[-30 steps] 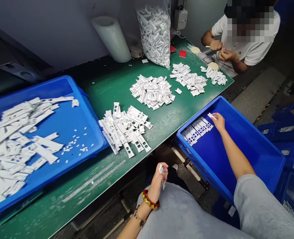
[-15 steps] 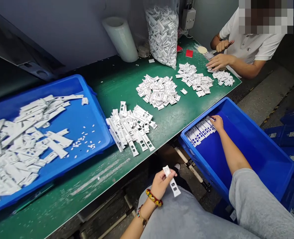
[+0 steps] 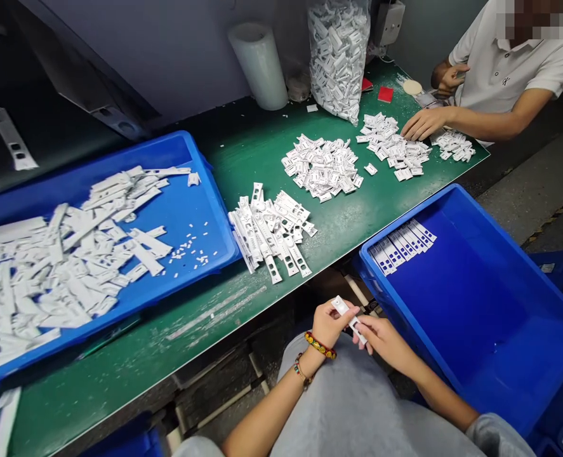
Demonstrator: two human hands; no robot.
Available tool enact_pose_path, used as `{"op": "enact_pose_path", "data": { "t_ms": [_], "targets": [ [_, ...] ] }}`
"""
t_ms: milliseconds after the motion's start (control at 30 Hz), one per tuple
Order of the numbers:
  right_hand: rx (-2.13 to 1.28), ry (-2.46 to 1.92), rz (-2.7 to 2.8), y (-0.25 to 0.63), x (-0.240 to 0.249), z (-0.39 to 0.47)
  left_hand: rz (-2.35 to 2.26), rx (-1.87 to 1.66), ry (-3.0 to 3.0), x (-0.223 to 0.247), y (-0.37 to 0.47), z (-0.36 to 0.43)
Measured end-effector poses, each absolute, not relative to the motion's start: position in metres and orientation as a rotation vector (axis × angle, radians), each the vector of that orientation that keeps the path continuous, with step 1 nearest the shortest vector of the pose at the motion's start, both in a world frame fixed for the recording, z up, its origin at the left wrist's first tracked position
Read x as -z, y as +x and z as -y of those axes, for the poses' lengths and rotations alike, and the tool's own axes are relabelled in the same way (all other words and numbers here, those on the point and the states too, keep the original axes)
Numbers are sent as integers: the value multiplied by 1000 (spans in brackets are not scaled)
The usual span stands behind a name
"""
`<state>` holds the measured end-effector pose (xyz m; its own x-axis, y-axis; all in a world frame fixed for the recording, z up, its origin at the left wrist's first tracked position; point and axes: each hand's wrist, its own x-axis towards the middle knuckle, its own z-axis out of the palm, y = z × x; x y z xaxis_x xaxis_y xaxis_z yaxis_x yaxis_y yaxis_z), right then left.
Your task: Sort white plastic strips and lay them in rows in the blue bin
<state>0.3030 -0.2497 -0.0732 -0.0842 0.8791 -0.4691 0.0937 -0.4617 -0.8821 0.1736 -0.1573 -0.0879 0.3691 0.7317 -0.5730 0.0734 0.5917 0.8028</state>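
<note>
Between my two hands, above my lap, is a white plastic strip (image 3: 341,306) with cut-out holes. The fingers of my left hand (image 3: 327,324) are closed on its upper end. My right hand (image 3: 381,339) pinches the lower end between thumb and fingers, covering part of it. To the right stands a deep blue bin (image 3: 452,285), where a row of similar white strips (image 3: 400,247) lies side by side against the near-left wall. A loose heap of such strips (image 3: 271,231) rests on the green table (image 3: 224,304) in front of me.
At left a blue tray (image 3: 200,190) holds many white pieces and scraps. Piles of short white parts (image 3: 322,168) lie farther back, near a filled clear bag (image 3: 338,57) and a white roll (image 3: 259,66). A co-worker's hand (image 3: 426,122) touches a pile at the far right.
My right hand has left the row in the blue bin and come back to the strip in my left hand. The view has shifted, and the co-worker's hand has moved to the middle pile.
</note>
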Motion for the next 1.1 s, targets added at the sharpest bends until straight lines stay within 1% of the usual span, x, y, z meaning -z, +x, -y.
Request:
{"op": "enact_pose_path", "data": {
  "t_ms": [67,167,233,367,467,533,600,733,800,900,1000,1100],
  "targets": [
    [-1641,-1543,955,305,82,251,-1077,-485,903,88,176,158],
    [-1521,-1583,861,339,96,239,-1024,-524,976,90,176,159],
    [-1304,-1698,828,378,103,227,-1058,-606,1055,93,170,155],
    [-691,-1993,719,465,108,210,-1299,-803,1474,97,138,129],
    [-564,-1992,686,493,109,205,-1668,-755,1829,99,104,101],
    [-621,-1933,717,482,109,200,-1903,-638,1927,101,88,86],
    [-748,-1875,778,451,108,192,-2012,-540,1988,102,82,76],
    [-978,-1811,951,359,105,163,-1894,-484,2195,101,104,68],
    [-988,-1844,1053,315,106,141,-1825,-416,2251,100,120,66],
    [-933,-1897,1222,267,111,107,-1860,-319,2238,99,138,61],
    [-861,-1929,1352,248,114,81,-1905,-323,2213,102,141,55],
    [-855,-1891,1373,250,115,74,-1910,-439,2134,102,134,49]
  ]
}}
